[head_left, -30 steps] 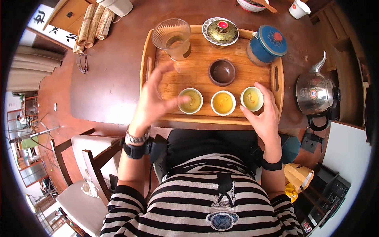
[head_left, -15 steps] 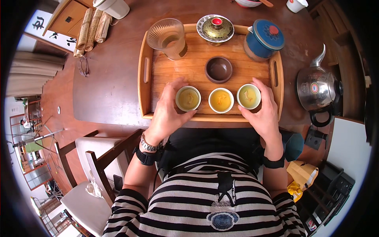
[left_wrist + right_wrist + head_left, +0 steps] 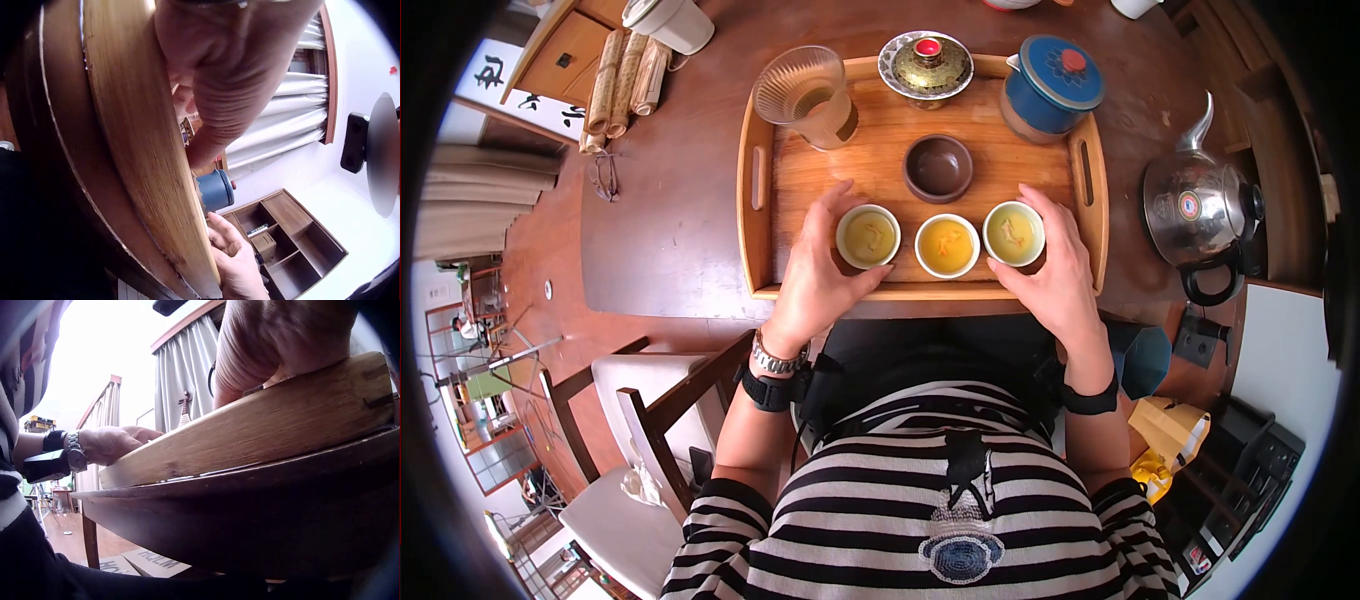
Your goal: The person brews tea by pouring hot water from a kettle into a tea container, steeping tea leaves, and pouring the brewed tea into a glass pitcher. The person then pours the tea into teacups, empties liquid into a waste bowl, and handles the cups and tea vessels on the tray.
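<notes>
Three small white cups of yellow tea stand in a row along the near side of a wooden tray. My left hand curls its thumb and fingers round the left teacup. On the other side, my right hand holds the right teacup in the same way. Between them is the middle teacup, with no hand on it. A small dark brown bowl sits behind the row. Both wrist views show the hands low over the tray's edge, which hides the cups.
Along the tray's far side stand a ribbed glass pitcher, a patterned lidded bowl on a saucer, and a blue lidded pot. A steel kettle stands right of the tray. Eyeglasses and rolled mats lie left.
My left hand came down from over the tray and closed round the left teacup. My right hand stays at the right teacup. Both outer cups sit slightly nearer the middle one.
</notes>
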Tool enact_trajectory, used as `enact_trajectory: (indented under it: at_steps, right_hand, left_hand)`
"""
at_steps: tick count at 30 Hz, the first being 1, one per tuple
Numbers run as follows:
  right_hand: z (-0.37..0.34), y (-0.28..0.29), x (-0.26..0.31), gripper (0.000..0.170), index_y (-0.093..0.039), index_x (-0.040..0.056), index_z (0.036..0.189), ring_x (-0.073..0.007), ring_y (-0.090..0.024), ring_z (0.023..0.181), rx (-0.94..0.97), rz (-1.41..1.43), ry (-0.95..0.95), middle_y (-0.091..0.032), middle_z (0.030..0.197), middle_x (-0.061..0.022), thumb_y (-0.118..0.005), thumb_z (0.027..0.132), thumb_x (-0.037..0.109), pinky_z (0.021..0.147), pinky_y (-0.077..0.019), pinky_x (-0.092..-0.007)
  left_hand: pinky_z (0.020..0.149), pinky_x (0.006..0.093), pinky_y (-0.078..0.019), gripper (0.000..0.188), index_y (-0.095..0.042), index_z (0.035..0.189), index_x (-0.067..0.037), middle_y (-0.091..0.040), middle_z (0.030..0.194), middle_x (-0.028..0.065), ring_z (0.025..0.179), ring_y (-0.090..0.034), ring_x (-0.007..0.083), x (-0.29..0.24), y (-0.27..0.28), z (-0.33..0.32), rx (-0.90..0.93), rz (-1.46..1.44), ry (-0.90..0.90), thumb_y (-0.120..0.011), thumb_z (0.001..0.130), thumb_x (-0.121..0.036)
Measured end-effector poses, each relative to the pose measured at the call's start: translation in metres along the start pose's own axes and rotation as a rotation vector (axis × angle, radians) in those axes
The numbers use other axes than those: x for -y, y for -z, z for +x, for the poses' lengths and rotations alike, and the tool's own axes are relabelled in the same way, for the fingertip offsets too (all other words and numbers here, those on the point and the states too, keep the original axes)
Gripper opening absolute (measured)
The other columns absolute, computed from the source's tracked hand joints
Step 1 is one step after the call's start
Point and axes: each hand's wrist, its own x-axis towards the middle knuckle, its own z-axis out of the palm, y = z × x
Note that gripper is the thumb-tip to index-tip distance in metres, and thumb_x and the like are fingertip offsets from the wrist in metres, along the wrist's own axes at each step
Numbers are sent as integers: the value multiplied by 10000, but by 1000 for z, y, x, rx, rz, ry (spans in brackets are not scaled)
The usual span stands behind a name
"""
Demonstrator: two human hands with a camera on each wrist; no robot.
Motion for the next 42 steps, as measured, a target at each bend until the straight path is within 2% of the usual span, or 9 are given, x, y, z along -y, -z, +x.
enact_trajectory:
  at_steps: [5,10,14,15,16,19,23,30,42]
  right_hand:
    - [0,1,2,664,-415,40,1225,-336,-490,1011,9,-21,1,-526,1067,-173,-710,630,60,881,-403,-403]
    - [0,0,1,651,-415,37,1218,-335,-492,1002,-6,-27,42,-525,1059,-175,-705,635,61,879,-401,-404]
    - [-1,-1,-1,648,-417,39,1216,-332,-495,1006,-16,-34,71,-528,1058,-175,-709,638,75,886,-398,-402]
    - [-1,-1,-2,648,-417,39,1216,-332,-495,1006,-21,-34,76,-528,1058,-175,-709,638,75,886,-398,-402]
    - [-1,-2,-3,649,-417,40,1217,-331,-495,1011,-29,-42,83,-529,1059,-175,-712,640,86,890,-397,-402]
    - [-2,-3,-5,653,-418,44,1218,-331,-497,1019,-47,-58,94,-532,1061,-175,-719,642,106,898,-394,-403]
    - [-4,-4,-8,650,-422,48,1216,-335,-496,1027,-64,-66,108,-536,1064,-179,-725,648,136,908,-391,-404]
    - [-3,-4,-11,671,-417,45,1229,-343,-473,1105,-33,-50,69,-517,1160,-192,-732,645,151,946,-378,-398]
    - [-1,-4,-16,735,-390,47,1268,-294,-517,1086,-28,-24,45,-541,1151,-178,-747,637,170,929,-400,-356]
  left_hand:
    - [921,343,-412,883,-258,1321,-6,-536,1130,167,1076,-520,274,1,0,1,5,22,-25,-780,611,-69]
    - [903,361,-414,840,-301,1303,5,-546,1107,179,1046,-535,290,7,-3,-3,-213,104,-127,-790,649,-190]
    - [812,329,-447,376,-492,1104,24,-610,919,157,895,-593,247,25,-13,-2,-516,-74,13,-648,804,-142]
    - [697,295,-464,214,-527,963,21,-604,773,117,742,-598,197,25,-15,-1,-604,-87,-9,-617,824,-115]
    - [697,295,-464,214,-527,963,21,-604,773,117,742,-598,197,24,-15,-1,-608,-86,-17,-617,824,-115]
    - [491,268,-388,164,-484,770,-17,-484,564,46,500,-465,126,22,-16,1,-696,21,5,-617,816,-101]
    - [442,292,-371,221,-422,681,-29,-444,502,66,430,-427,158,24,-14,1,-661,129,42,-609,789,-74]
    - [463,329,-401,181,-432,655,-15,-479,512,109,442,-474,219,24,-14,1,-663,164,47,-582,756,-20]
    - [500,360,-424,143,-438,662,3,-502,543,151,489,-518,289,27,-14,3,-682,205,18,-561,732,-1]
